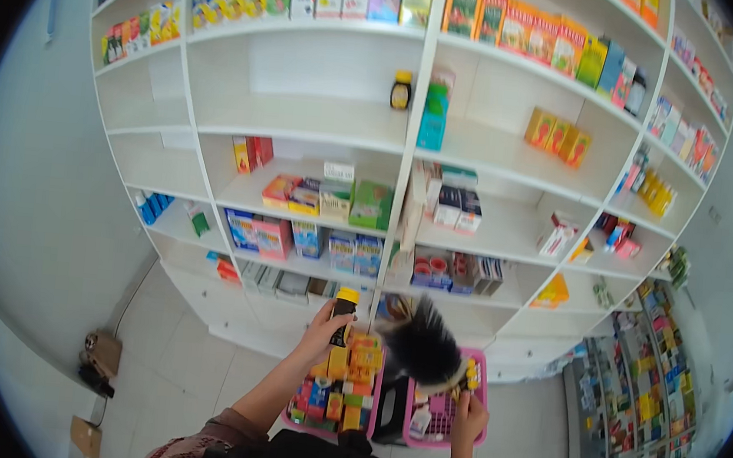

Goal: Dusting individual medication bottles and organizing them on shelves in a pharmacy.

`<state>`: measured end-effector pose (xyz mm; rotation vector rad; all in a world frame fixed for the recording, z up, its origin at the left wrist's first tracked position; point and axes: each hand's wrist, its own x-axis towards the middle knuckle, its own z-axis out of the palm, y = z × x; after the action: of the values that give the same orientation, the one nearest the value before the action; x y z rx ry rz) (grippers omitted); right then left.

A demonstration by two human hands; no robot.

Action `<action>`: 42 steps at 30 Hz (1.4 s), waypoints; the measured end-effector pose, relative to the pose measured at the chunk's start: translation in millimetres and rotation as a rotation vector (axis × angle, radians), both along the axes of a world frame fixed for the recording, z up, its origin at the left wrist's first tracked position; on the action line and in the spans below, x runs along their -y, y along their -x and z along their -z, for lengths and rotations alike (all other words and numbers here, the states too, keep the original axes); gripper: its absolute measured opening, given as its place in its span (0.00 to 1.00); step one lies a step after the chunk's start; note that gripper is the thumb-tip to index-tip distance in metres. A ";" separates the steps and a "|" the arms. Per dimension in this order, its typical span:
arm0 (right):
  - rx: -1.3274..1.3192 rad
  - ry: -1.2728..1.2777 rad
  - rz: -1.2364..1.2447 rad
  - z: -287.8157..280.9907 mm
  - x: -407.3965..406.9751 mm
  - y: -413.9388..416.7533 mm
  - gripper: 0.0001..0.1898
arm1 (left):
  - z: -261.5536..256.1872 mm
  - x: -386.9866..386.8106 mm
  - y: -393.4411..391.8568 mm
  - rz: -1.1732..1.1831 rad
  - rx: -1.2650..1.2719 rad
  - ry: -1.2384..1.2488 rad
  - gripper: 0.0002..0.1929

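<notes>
Upright in my left hand [324,333] is a small dark bottle with a yellow cap [344,315], held over the left pink basket. My right hand [469,413] grips the handle of a brush-like duster with dark, blurred bristles [425,345], which spreads above the right basket. The left pink basket [381,387] is full of small boxes of medicine or similar goods. In the right pink basket [486,370] lie a white bottle [419,422] and several yellow-capped bottles [473,374]. A similar yellow-capped bottle [401,90] stands on a shelf in front of me.
White shelving [304,119] with many boxed products rises before me, with drawers or cupboard doors at its base. A glass display case [586,405] stands at the right. On the floor at the left are a brown bag [104,353] and a cardboard piece [85,438].
</notes>
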<state>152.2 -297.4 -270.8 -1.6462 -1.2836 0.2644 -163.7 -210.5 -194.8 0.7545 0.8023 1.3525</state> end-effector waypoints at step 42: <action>-0.150 0.142 0.193 76.0 31.3 59.0 0.19 | -256.0 -421.4 39.5 -0.465 -1.344 -0.500 0.30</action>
<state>93.3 -328.7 -346.8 -1.8208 -1.0057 0.3602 -203.3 210.9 61.2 2.0531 1.7756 1.3569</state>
